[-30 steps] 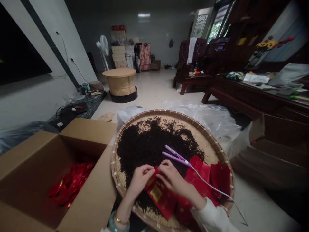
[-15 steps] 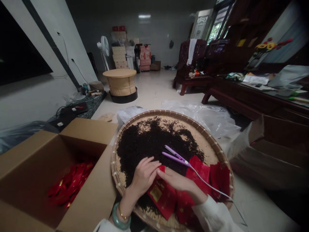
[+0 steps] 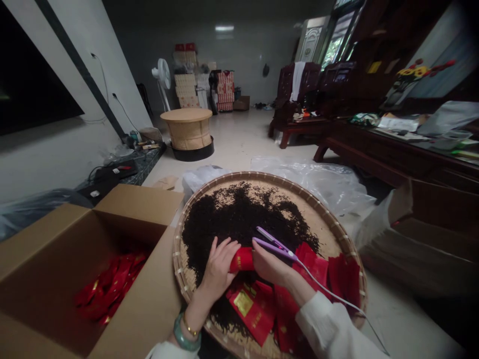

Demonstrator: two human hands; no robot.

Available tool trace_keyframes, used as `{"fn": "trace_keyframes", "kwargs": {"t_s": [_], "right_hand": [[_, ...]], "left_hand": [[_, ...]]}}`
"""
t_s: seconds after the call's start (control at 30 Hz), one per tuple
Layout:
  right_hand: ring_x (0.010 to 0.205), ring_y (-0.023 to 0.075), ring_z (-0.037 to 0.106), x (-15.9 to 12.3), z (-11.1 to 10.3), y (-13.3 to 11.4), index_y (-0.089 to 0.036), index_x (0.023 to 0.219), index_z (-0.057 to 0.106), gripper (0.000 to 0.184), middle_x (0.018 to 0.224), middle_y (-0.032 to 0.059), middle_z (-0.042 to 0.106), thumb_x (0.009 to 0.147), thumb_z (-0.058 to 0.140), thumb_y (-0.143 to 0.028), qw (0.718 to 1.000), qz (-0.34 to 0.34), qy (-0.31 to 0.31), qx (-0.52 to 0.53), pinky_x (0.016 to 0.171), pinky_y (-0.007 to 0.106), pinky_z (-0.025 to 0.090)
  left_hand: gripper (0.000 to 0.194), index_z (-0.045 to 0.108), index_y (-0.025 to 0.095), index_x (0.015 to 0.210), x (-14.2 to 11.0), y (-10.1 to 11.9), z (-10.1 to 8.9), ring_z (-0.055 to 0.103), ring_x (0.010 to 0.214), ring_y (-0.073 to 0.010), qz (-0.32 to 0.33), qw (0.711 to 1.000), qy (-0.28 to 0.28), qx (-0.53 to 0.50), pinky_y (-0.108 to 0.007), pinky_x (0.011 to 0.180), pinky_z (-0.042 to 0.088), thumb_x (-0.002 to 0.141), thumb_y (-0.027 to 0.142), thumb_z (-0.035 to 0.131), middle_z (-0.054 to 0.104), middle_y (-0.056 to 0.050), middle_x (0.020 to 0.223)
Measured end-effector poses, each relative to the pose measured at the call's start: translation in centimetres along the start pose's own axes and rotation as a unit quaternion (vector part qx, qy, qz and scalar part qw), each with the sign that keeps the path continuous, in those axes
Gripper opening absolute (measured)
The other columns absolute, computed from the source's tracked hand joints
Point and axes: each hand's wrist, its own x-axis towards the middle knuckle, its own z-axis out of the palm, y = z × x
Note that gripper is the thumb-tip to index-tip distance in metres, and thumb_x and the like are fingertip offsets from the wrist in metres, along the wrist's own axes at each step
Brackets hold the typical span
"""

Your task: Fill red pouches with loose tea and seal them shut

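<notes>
Between both hands, above a round bamboo tray (image 3: 333,209), is a small red packet (image 3: 242,259) with gold print. My left hand (image 3: 219,264) grips its left end, and my right hand (image 3: 271,262) closes on its right end; part of the packet is hidden by the fingers. Dark loose tea leaves (image 3: 224,219) cover much of the tray. Just beyond my right hand lies a purple hair-straightener-like sealer (image 3: 275,244) with its jaws apart and a white cord. Flat red pouches (image 3: 256,309) lie below my hands, and more red pouches (image 3: 342,276) are at the tray's right side.
At left stands an open cardboard box (image 3: 138,294) holding several filled red packets (image 3: 112,284). Clear plastic sheeting (image 3: 310,177) lies behind the tray. Another open box (image 3: 419,224) is at right, near a dark wooden table (image 3: 366,154). A round wooden stand (image 3: 189,129) is farther back.
The red packet, mostly covered by my hands before, now shows its printed face between them. My hands have moved apart, the right one shifting right toward the purple sealer.
</notes>
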Motion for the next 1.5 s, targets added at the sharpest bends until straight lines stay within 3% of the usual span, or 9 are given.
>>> {"fn": "trace_keyframes", "kwargs": {"t_s": [0.13,0.23,0.57,0.67,0.8,0.97,1.1,1.33,1.5], "right_hand": [[0.083,0.0186,0.067,-0.2,-0.5,0.0,-0.013,0.100,0.069,0.060,0.088,0.0100,0.072,0.098,0.023,-0.051,0.923,0.162,-0.211,0.277,0.086,0.037,0.051],[0.090,0.0202,0.064,-0.3,-0.5,0.0,-0.014,0.104,0.068,0.056,0.097,0.0090,0.070,0.084,0.048,-0.063,0.867,0.256,-0.227,0.361,0.096,0.040,0.044],[0.093,0.0210,0.062,1.7,-0.7,-1.2,-0.016,0.094,0.072,0.063,0.090,0.0049,0.072,0.081,0.042,-0.070,0.891,0.211,-0.259,0.308,0.100,0.041,0.039],[0.088,0.0238,0.066,3.2,-1.7,-0.2,-0.014,0.094,0.072,0.069,0.085,0.0094,0.073,0.084,0.034,-0.071,0.902,0.219,-0.182,0.323,0.097,0.046,0.040],[0.114,0.0288,0.056,5.8,-1.0,2.6,-0.020,0.115,0.064,0.064,0.117,0.0129,0.065,0.080,0.044,-0.070,0.973,0.198,-0.036,0.116,0.103,0.047,0.034],[0.142,0.0384,0.007,9.2,3.2,4.1,-0.019,0.149,0.019,0.089,0.154,0.0199,0.014,0.079,0.056,-0.058,0.905,0.182,-0.257,-0.285,0.109,0.058,0.009],[0.140,0.0405,0.016,10.1,5.6,3.5,-0.024,0.147,0.026,0.075,0.153,0.0205,0.020,0.083,0.055,-0.049,0.867,0.123,-0.332,-0.351,0.106,0.058,0.017],[0.115,0.0352,0.044,6.7,4.8,3.1,-0.015,0.115,0.062,0.061,0.123,0.0199,0.053,0.072,0.064,-0.058,0.864,-0.097,-0.285,-0.404,0.094,0.049,0.036],[0.111,0.0344,0.043,6.2,4.7,3.4,-0.015,0.104,0.066,0.048,0.124,0.0188,0.051,0.076,0.063,-0.054,0.862,-0.096,-0.261,-0.424,0.086,0.046,0.040]], "left_hand": [[0.054,0.047,0.014,0.130,-0.5,-0.3,0.0,0.056,0.113,-0.0289,0.020,1.000,0.012,0.017,-0.058,0.109,0.027,0.079,0.023,0.062,0.065,-0.014,0.119],[0.056,0.047,0.013,0.130,-0.6,0.1,0.1,0.056,0.111,-0.0302,0.007,0.999,0.026,0.036,-0.058,0.107,0.029,0.077,0.024,0.064,0.064,-0.014,0.120],[0.039,0.061,0.019,0.114,-0.9,-0.2,0.4,0.065,0.099,-0.0261,-0.112,0.992,0.064,0.005,-0.038,0.079,0.046,0.075,0.023,0.066,0.071,-0.012,0.110],[0.040,0.062,0.022,0.111,-1.2,-0.8,0.2,0.067,0.095,-0.0245,-0.185,0.976,0.111,-0.023,-0.037,0.081,0.048,0.072,0.026,0.070,0.072,-0.008,0.107],[0.043,0.063,0.023,0.110,-1.3,-1.3,-0.1,0.066,0.091,-0.0228,-0.260,0.948,0.174,-0.064,-0.036,0.082,0.051,0.069,0.028,0.074,0.072,-0.005,0.107],[0.043,0.064,0.022,0.109,-1.1,-1.4,0.0,0.066,0.091,-0.0233,-0.271,0.933,0.216,-0.092,-0.037,0.083,0.052,0.068,0.030,0.075,0.072,-0.006,0.105],[0.042,0.064,0.022,0.109,-1.2,-1.7,-0.2,0.066,0.092,-0.0237,-0.278,0.928,0.225,-0.101,-0.037,0.084,0.052,0.069,0.032,0.073,0.072,-0.007,0.104],[0.043,0.065,0.021,0.109,-1.5,-2.3,-0.3,0.066,0.093,-0.0255,-0.296,0.921,0.227,-0.109,-0.039,0.085,0.053,0.069,0.034,0.073,0.071,-0.008,0.104],[0.044,0.065,0.022,0.110,-1.3,-1.9,0.0,0.066,0.093,-0.0254,-0.291,0.921,0.235,-0.109,-0.038,0.084,0.054,0.068,0.034,0.073,0.071,-0.008,0.104]]}}
